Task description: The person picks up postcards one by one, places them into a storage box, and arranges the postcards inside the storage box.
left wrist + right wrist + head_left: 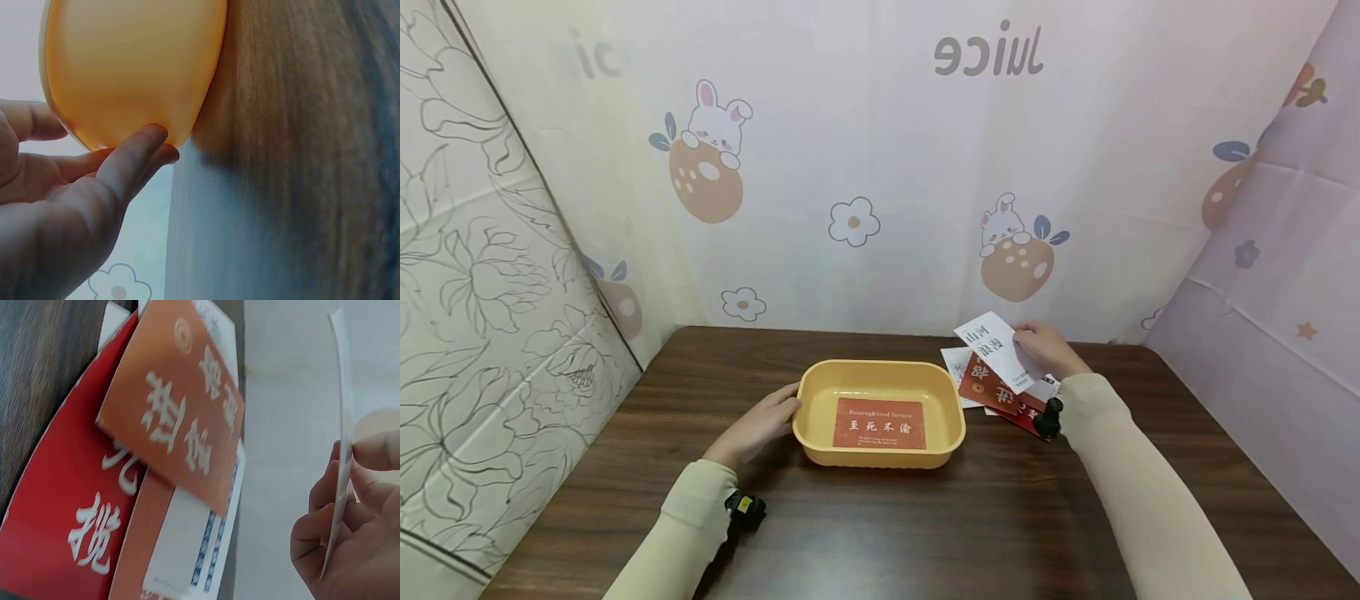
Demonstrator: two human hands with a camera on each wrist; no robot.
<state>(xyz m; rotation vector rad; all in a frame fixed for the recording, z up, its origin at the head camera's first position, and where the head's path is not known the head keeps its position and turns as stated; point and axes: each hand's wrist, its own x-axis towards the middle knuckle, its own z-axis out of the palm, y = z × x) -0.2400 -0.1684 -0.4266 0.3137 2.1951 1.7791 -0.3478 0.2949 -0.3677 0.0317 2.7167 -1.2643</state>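
Observation:
A yellow rectangular plastic basin (pixel 880 458) stands on the table, with an orange-red card (pixel 880 423) lying flat inside it. At the basin's left end, my left hand (pixel 760 427) holds the wall. The left wrist view shows the fingers (pixel 134 156) against the outer wall, the thumb at the rim. My right hand (pixel 1049 348) pinches a white card (pixel 1000 350) with dark lettering, raised above a loose pile of cards. The right wrist view shows this card edge-on between thumb and fingers. In the pile are an orange card (pixel 175 406), a red card (pixel 69 487) and white ones.
The dark wooden table (pixel 910 533) extends in front of the basin and to both sides. A patterned cloth wall (pixel 865 275) rises behind the table's back edge, with more cloth at left and right. The card pile lies right of the basin.

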